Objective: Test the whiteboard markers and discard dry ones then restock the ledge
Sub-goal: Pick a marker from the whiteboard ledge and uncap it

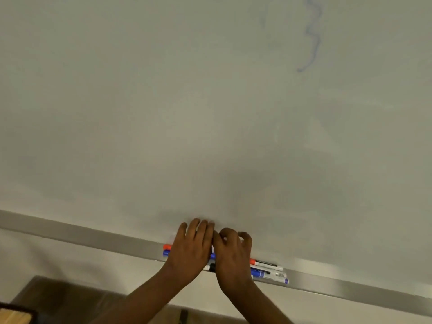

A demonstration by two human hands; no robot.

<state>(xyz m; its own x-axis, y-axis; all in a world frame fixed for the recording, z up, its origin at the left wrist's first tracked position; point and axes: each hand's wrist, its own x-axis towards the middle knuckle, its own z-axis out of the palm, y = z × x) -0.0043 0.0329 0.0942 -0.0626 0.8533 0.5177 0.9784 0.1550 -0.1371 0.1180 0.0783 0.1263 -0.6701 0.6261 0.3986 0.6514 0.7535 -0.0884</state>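
Your markers (266, 270) lay bunched lengthwise on the grey ledge (93, 235) under the whiteboard (163, 113): white barrels with orange, blue and black caps, stacked side by side. An orange cap (167, 247) and a blue cap (166, 253) poked out to the left of your hands. Your left hand (190, 249) lay flat over the pile, fingers straight and touching the board, gripping nothing that showed. Your right hand (232, 256) pressed down beside it with fingers curled; whether it gripped a marker I could not tell. A faint blue squiggle (312, 36) marked the board at upper right.
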